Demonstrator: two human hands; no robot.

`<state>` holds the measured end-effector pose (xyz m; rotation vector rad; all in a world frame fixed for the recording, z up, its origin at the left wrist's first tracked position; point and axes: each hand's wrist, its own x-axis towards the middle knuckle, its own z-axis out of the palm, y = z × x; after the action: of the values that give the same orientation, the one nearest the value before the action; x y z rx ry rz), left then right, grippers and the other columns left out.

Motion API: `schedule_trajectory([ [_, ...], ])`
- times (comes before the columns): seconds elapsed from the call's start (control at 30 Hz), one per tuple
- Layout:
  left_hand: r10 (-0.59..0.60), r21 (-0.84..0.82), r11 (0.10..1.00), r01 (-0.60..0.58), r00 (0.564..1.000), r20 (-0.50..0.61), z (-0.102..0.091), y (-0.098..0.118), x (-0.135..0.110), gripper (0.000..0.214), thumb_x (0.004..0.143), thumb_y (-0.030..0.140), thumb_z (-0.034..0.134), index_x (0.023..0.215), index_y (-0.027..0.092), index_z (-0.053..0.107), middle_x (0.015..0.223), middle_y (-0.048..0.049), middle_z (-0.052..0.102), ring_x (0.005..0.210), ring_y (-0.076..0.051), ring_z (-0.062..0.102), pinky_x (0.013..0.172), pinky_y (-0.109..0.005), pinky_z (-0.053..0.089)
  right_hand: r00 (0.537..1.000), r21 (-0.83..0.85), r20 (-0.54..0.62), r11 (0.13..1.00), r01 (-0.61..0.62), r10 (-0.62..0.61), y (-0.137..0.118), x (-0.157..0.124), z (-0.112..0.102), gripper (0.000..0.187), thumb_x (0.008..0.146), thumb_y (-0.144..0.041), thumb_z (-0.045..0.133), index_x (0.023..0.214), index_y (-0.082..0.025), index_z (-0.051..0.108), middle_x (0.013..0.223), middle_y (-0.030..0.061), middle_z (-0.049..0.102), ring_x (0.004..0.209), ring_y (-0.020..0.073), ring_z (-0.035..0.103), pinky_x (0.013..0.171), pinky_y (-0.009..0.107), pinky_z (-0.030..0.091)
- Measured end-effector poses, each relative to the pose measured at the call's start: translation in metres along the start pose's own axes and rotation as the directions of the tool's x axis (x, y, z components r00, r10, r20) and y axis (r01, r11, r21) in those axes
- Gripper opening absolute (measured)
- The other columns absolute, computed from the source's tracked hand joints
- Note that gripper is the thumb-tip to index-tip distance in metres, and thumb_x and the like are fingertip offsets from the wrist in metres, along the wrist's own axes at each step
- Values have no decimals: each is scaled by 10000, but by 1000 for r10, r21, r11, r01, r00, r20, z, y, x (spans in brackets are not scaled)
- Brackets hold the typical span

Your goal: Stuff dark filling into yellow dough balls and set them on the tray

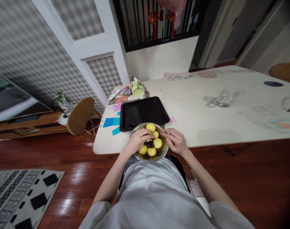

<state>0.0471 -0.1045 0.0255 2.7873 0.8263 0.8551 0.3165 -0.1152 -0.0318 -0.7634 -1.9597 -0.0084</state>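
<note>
A round metal bowl [164, 152] sits against the table's front edge, close to my body. Several yellow lemons [157, 143] lie in it, with a few glossy dark oval pieces [150, 144] among them. My left hand [140, 139] reaches over the bowl's left side, its fingers curled together down among the lemons; what its fingertips hold is hidden. At the right rim is my right hand [175, 140], fingers stretched and slightly apart, their tips at the bowl's edge. Just behind the bowl lies a black rectangular tray [145, 111], with a few dark pieces [131, 125] in its near left corner.
On the white table [192, 117] stand a green tissue holder [137, 87] and a clear glass [224, 99]. A white remote [115, 94] lies at the far left and a dark oval item [273, 83] at the far right. A wooden chair [80, 116] is left of the table.
</note>
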Motion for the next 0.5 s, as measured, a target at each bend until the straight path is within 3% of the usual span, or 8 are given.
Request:
schedule_trajectory([
  [0.13, -1, 44, 999, -2, 998, 58, 3, -1, 0, 354, 1027, 77, 475, 1109, 251, 772, 1142, -53, 761, 1154, -233, 679, 1008, -417, 549, 1000, -8, 1, 1000, 10, -10, 0, 0, 0, 343, 998, -191, 499, 1246, -235, 731, 1222, 125, 754, 1072, 277, 694, 901, 490, 617],
  [0.33, 12, 58, 998, -14, 999, 30, 5, 1, -4, 370, 1009, 48, 488, 1138, 252, 769, 1217, -45, 766, 1224, -233, 660, 1033, -430, 545, 1000, -15, -4, 1000, 26, -26, 0, 0, 1, 343, 998, -177, 503, 1253, -219, 728, 1221, 133, 753, 1075, 275, 691, 900, 479, 615],
  [0.4, 3, 74, 997, -3, 1000, -5, 3, 1, -6, 371, 1011, 49, 482, 1139, 248, 767, 1241, -54, 763, 1225, -232, 662, 1039, -432, 542, 999, -14, -14, 999, 39, -39, 0, 0, 1, 340, 997, -171, 511, 1255, -213, 727, 1215, 135, 754, 1068, 273, 690, 893, 470, 615],
  [0.5, -61, 101, 992, 77, 986, -153, -4, -2, -9, 352, 1021, 63, 474, 1106, 241, 765, 1203, -64, 771, 1150, -224, 685, 1000, -420, 551, 998, -5, -27, 999, 48, -48, 1, 0, 2, 348, 997, -174, 517, 1270, -223, 726, 1219, 129, 755, 1066, 272, 694, 890, 466, 618],
])
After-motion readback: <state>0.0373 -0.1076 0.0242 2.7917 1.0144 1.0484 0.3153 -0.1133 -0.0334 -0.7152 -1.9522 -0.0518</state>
